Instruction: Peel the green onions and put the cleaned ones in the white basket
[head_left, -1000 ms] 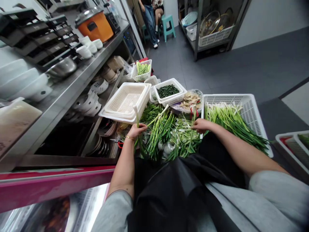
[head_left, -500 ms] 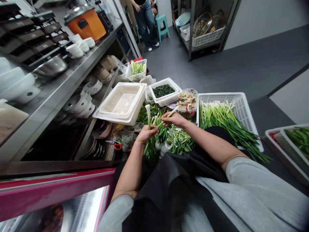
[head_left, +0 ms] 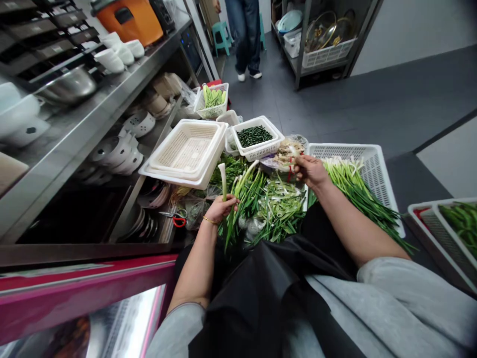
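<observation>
In my left hand (head_left: pixel 220 209), closed round it, a scallion (head_left: pixel 223 180) stands nearly upright, white end up and green leaves hanging below. My right hand (head_left: pixel 312 171) is raised near the front-left corner of the big white basket (head_left: pixel 372 164). Its fingers are pinched together; whatever is between them is too small to make out. Trimmed scallions (head_left: pixel 341 184) lie in that basket, white ends away from me. Between my hands is a heap of loose green peelings (head_left: pixel 281 206), with more unsorted scallions (head_left: pixel 251 186) beside it.
Nested white baskets (head_left: pixel 186 144) sit at left, beside a basket of dark green chillies (head_left: pixel 254 136). Red-handled scissors (head_left: pixel 179 219) lie by the steel shelf (head_left: pixel 93 122). A person (head_left: pixel 244 37) is at the back. Another basket of green vegetables (head_left: pixel 462 219) is at far right.
My right hand has moved away from the left, out to the right, and the scallion it held no longer shows there. The left hand still grips its scallion. The person behind has come nearer.
</observation>
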A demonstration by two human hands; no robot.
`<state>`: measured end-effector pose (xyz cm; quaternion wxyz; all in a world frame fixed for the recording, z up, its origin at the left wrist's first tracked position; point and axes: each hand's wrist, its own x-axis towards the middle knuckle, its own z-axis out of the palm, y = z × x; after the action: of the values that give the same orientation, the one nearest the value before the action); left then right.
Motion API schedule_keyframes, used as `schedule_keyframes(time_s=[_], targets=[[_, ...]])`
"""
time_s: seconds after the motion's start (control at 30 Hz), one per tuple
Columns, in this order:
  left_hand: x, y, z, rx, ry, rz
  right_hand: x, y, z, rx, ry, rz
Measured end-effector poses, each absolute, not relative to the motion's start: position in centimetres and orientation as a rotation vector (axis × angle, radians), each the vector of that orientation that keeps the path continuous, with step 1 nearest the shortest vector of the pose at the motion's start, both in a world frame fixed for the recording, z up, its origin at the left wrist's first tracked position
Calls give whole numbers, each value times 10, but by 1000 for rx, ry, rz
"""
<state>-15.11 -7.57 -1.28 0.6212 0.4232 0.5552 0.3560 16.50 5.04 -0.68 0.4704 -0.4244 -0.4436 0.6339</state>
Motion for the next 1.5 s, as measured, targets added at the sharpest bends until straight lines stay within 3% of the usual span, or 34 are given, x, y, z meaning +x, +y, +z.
schedule_keyframes(time_s=[0.13,0.2,0.4,0.6,0.67,0.87,1.2,1.33,1.5], targets=[[-168,-77,-20,1012,1320,909,164,67,-32,-1544,-1616,1561],[-170,-76,-23,1069,1384,871,138,68,-35,-1598,-1749,1582],[-172,-66,-27,1072,1449,796,37,63,-1,-934,-1444,1917],[-199,-62,-39,785,1143,894,38,93,3,-796,-1680,1948],[-209,-60,-45,728,1106,981,49,111,-14,-875,-1773,1826],[-236,-49,-46,879,1265,1062,26,154,-111,-1681,-2518,1543],[-263,-39,-56,433,1214,1238,-160,157,-260,-2056,-2282,1600],[-266,-35,-60,428,1315,1195,-154,155,-272,-2100,-2079,1770],[-250,-30,-79,517,1461,1119,-98,149,-226,-1996,-1767,1860]])
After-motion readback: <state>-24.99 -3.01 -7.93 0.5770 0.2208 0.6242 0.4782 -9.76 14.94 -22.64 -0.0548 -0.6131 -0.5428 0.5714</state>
